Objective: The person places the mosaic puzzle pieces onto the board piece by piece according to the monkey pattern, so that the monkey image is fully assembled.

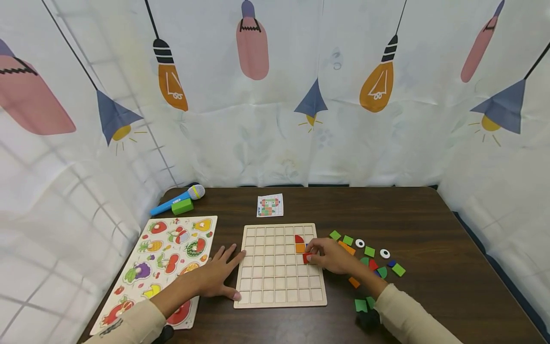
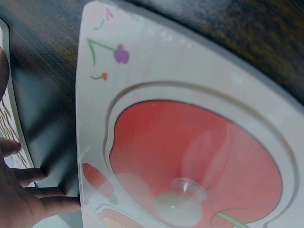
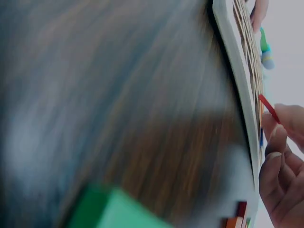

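Observation:
A pale wooden grid board [image 1: 275, 277] lies on the dark table in the head view. My left hand [image 1: 216, 274] spreads its fingers along the board's left edge, with thumb and fingertips at the rim. At the upper right of the grid, my right hand [image 1: 333, 255] pinches a thin red piece [image 3: 269, 108] between thumb and fingers; the right wrist view shows it tilted, close over the board. A red rounded piece [image 1: 298, 238] and an orange square [image 1: 300, 248] sit in grid cells just above it. The right fingers partly cover the neighbouring cells.
Several loose coloured pieces [image 1: 369, 252] lie right of the board, with green ones [image 1: 361, 306] by the right sleeve. Left stands a fruit-picture puzzle board [image 1: 172, 229]. Behind are a blue toy microphone [image 1: 169, 205], a green block [image 1: 182, 206] and a small pattern card [image 1: 270, 205].

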